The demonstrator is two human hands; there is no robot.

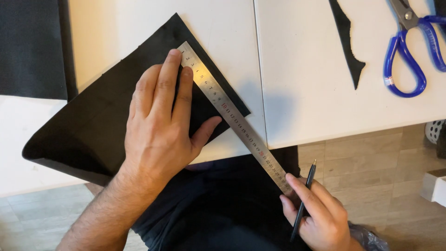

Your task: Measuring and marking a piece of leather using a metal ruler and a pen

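Note:
My left hand (160, 123) lies flat on a piece of black fabric (88, 130) on the white table (306, 93), fingertips pressing the upper end of a steel ruler (232, 116). The ruler runs diagonally across the fabric's right corner and out past the table edge. My right hand (318, 216) pinches the ruler's lower end and holds a black pen (303, 204) between its fingers, below the table edge.
Blue-handled scissors (411, 51) lie at the table's top right, beside a narrow black fabric offcut (347, 37). More dark fabric (30, 46) covers the top left. Tiled floor (371, 162) shows below, with a white object (436, 186) at the right edge.

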